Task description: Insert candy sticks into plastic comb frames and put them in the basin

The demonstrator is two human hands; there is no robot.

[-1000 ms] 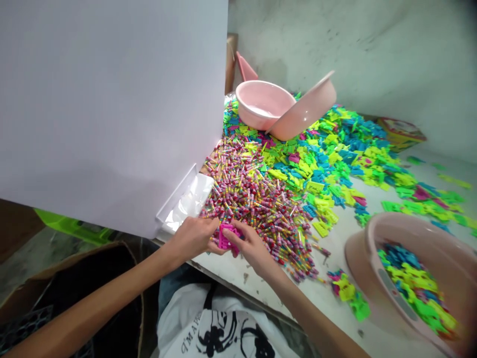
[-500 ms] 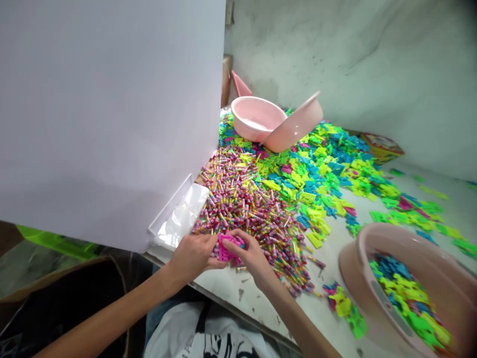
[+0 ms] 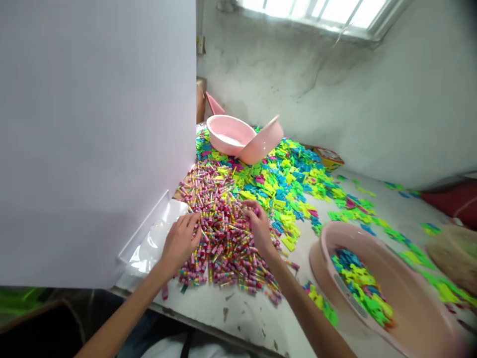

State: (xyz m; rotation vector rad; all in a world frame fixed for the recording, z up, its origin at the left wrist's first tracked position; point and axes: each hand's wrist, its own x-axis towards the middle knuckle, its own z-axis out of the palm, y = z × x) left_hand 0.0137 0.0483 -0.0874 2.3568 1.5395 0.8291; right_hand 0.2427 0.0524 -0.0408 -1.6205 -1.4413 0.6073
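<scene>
So the left hand [image 3: 182, 238] sits at the left edge of the pile of thin, multicoloured crayon-like sticks [image 3: 227, 243], fingers loosely bent, thumb a little apart from them. I can't see anything in it. The right hand [image 3: 260, 226] is over the pile's right side with fingers curled in. There's a small patch of magenta [image 3: 257, 211] at its fingertips, but honestly I can't tell whether it's pinching something.

Big change: half a second ago both hands were together at the near edge, on a small magenta openwork plastic piece. Now they're well apart and farther into the pile, so the two-handed hold is over, and my guess is each hand is on its own bit of work. That patch may be the same piece; too blurry to swear to.

Going outward, shiny clear plastic film [image 3: 154, 241] lies just left of the pile, beside a tall plain white panel [image 3: 93, 139]. To the right is a large pale pink plastic tub [image 3: 410, 293] with neon flat plastic pieces [image 3: 359, 278] inside. Lots more loose neon pieces [image 3: 290, 171] spread across the far side, with two round pale pink plastic basins [image 3: 266, 143] on top, one tilted against the other.
</scene>
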